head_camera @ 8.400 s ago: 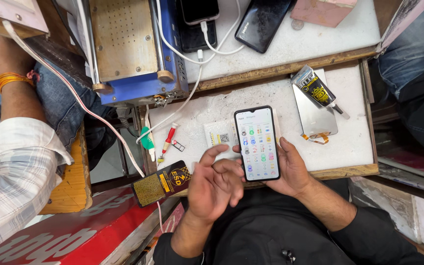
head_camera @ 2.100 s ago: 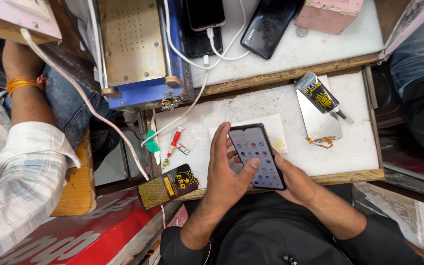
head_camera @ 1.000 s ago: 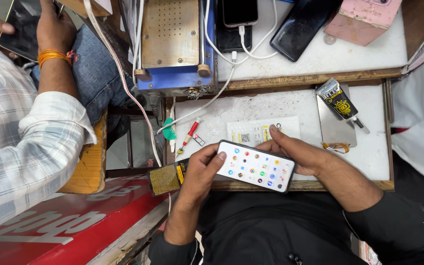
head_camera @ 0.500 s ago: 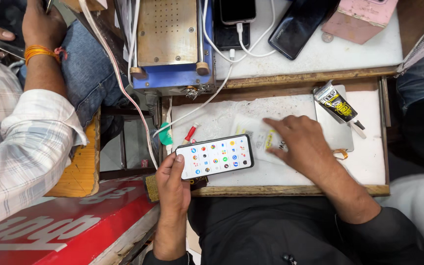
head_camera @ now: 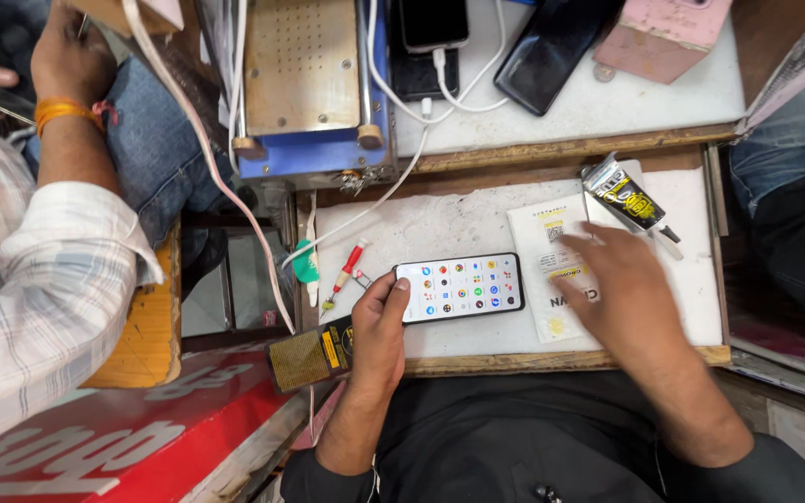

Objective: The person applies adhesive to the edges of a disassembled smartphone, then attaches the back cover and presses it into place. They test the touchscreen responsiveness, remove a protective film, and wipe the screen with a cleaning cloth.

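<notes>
On the white counter (head_camera: 440, 224), your left hand (head_camera: 379, 326) now alone grips the lit black smartphone (head_camera: 460, 287); right hand (head_camera: 621, 289) has let go, fingers open over the white paper sheet (head_camera: 552, 270).

Bare white worktop (head_camera: 440, 224) lies open above the phone (head_camera: 460, 288). Toward the right edge, a paper sheet (head_camera: 552, 270) and glue tube (head_camera: 628, 198) obstruct; at the left edge, a red-handled tool (head_camera: 345, 273) and white cable (head_camera: 365, 210).
</notes>
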